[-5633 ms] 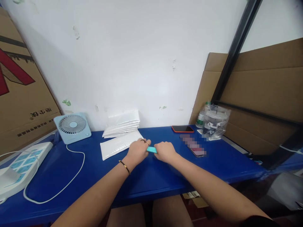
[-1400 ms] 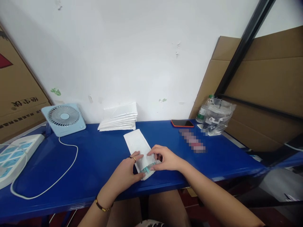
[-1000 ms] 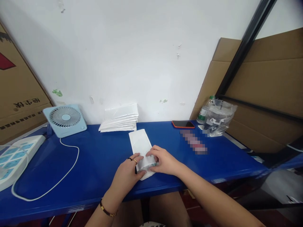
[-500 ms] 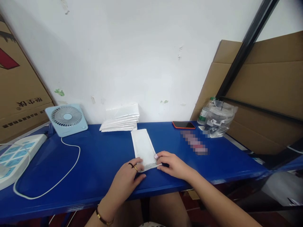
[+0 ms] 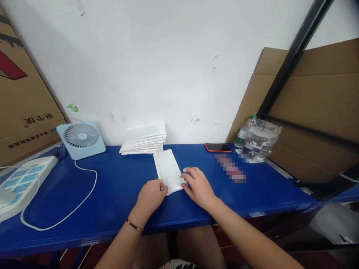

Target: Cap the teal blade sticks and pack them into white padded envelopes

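A flat white packet (image 5: 168,166) lies lengthwise on the blue table, its near end toward me. My left hand (image 5: 153,193) pinches its near left corner between thumb and fingers; a ring shows on one finger. At the packet's right edge, my right hand (image 5: 198,187) touches the side near the end, fingers curved and thumb apart from them. The near end looks wrinkled, with clear plastic there partly hidden by my fingers. Behind the packet, a stack of similar white packets (image 5: 144,139) leans unevenly by the wall.
A light blue fan (image 5: 82,139) with a white cable (image 5: 94,183) and a power strip (image 5: 30,179) stand left on the table (image 5: 120,198). To the right are a phone (image 5: 218,148), a pixelated strip (image 5: 230,169), a bottle (image 5: 241,136) and a clear plastic bag (image 5: 262,140). Cardboard flanks both sides.
The packet has shifted slightly away from me, and the clear strip at its near end is less visible. My left hand has gone from fingers on top to pinching the corner; my right hand's fingers have loosened.
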Demonstrator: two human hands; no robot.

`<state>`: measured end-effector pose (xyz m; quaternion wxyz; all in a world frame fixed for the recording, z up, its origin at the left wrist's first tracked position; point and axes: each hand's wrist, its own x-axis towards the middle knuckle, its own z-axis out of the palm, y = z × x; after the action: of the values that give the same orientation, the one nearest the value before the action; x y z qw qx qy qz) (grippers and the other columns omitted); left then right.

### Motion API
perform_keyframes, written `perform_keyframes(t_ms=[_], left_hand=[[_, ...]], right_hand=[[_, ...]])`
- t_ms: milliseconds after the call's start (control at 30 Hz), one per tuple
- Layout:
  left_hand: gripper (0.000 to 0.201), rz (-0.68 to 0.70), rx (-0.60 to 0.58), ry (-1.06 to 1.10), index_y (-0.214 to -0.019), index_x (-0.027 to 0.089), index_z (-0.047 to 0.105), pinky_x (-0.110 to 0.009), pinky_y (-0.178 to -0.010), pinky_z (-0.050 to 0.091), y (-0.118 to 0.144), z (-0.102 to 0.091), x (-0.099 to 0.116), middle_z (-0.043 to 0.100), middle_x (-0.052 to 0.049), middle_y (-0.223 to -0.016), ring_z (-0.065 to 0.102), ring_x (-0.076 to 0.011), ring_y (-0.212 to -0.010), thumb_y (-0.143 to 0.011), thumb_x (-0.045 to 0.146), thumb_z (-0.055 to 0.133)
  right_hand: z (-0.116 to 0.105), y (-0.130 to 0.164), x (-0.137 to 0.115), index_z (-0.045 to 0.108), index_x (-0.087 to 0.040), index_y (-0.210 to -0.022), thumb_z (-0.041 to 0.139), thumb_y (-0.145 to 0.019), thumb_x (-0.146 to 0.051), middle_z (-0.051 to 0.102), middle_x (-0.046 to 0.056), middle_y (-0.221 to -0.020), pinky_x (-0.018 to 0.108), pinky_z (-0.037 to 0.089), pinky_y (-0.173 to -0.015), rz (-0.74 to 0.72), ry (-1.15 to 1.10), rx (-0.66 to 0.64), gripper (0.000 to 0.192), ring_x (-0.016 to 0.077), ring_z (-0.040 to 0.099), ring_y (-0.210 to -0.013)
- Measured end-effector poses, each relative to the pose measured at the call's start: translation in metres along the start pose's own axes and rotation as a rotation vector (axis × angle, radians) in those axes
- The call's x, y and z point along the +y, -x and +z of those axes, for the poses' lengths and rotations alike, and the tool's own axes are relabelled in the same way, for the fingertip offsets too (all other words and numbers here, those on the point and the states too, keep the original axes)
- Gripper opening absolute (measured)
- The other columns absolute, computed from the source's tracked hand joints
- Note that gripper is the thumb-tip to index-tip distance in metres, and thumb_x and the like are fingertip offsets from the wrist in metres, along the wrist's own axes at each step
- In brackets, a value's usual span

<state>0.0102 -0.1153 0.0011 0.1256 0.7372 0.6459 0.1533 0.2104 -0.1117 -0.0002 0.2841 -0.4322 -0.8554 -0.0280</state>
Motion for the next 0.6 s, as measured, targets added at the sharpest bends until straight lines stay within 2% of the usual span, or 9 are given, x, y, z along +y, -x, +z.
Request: perform_keyframes(t_ms=[100,167,233,367,433,500,600], left_hand=[[0.022,-0.020,-0.067,0.041,-0.057,0.018,0.053,-0.025,-0.051,0.029,-0.012,-0.005,-0.004,0.062,-0.004,-0.062,0.054,-0.0152,-0.058,-0.074,0.031,0.047],[0.020,-0.034,-0.130,0.116,-0.052,0.018,0.051,-0.024,-0.049,0.029,-0.020,-0.008,-0.008,0.061,-0.003,-0.056,0.053,-0.0143,-0.055,-0.069,0.027,0.048],[0.018,-0.055,-0.215,0.258,-0.049,0.017,0.050,-0.024,-0.048,0.030,-0.027,-0.011,-0.012,0.059,-0.002,-0.050,0.051,-0.0135,-0.049,-0.066,0.024,0.048],[0.013,-0.192,-0.374,0.663,-0.051,0.016,0.052,-0.022,-0.042,0.029,-0.038,-0.012,-0.016,0.056,-0.001,-0.044,0.044,-0.0106,-0.040,-0.062,0.022,0.051],[0.013,-0.225,-0.439,0.761,-0.053,0.015,0.053,-0.020,-0.042,0.030,-0.040,-0.012,-0.015,0.055,-0.001,-0.045,0.044,-0.0097,-0.040,-0.063,0.024,0.053],[0.015,-0.224,-0.486,0.853,-0.057,0.014,0.055,-0.019,-0.044,0.033,-0.041,-0.015,-0.011,0.056,-0.001,-0.048,0.048,-0.0099,-0.043,-0.066,0.027,0.056],[0.026,-0.140,-0.513,1.118,-0.067,0.014,0.058,-0.020,-0.051,0.039,-0.041,-0.027,-0.007,0.059,-0.003,-0.058,0.056,-0.0113,-0.054,-0.073,0.039,0.059]], right_hand=[[0.000,0.003,-0.012,0.058,-0.019,-0.103,0.052,-0.086,-0.030,0.060,0.011,-0.101,0.038,0.037,-0.080,-0.246,0.121,-0.042,0.021,0.0248,0.049,-0.100],[0.004,0.002,-0.017,0.058,-0.017,-0.102,0.052,-0.086,-0.032,0.061,0.009,-0.091,0.035,0.037,-0.076,-0.306,0.176,-0.078,0.023,0.0228,0.051,-0.093],[0.011,-0.002,-0.019,0.058,-0.015,-0.101,0.051,-0.086,-0.031,0.060,0.008,-0.086,0.033,0.037,-0.073,-0.311,0.234,-0.083,0.022,0.0212,0.051,-0.088],[0.022,-0.013,-0.018,0.059,-0.017,-0.092,0.048,-0.087,-0.025,0.061,0.007,-0.083,0.031,0.035,-0.063,-0.284,0.330,-0.057,0.014,0.0199,0.052,-0.082],[0.024,-0.019,-0.017,0.059,-0.018,-0.088,0.047,-0.087,-0.021,0.062,0.006,-0.081,0.030,0.034,-0.060,-0.275,0.367,-0.034,0.012,0.0189,0.052,-0.078],[0.020,-0.023,-0.015,0.060,-0.018,-0.087,0.046,-0.088,-0.017,0.063,0.005,-0.080,0.029,0.034,-0.058,-0.283,0.381,0.010,0.015,0.0177,0.053,-0.075],[0.000,-0.027,-0.004,0.062,-0.019,-0.095,0.044,-0.089,-0.017,0.065,0.006,-0.084,0.026,0.038,-0.062,-0.228,0.311,0.128,0.019,0.0159,0.057,-0.078]])
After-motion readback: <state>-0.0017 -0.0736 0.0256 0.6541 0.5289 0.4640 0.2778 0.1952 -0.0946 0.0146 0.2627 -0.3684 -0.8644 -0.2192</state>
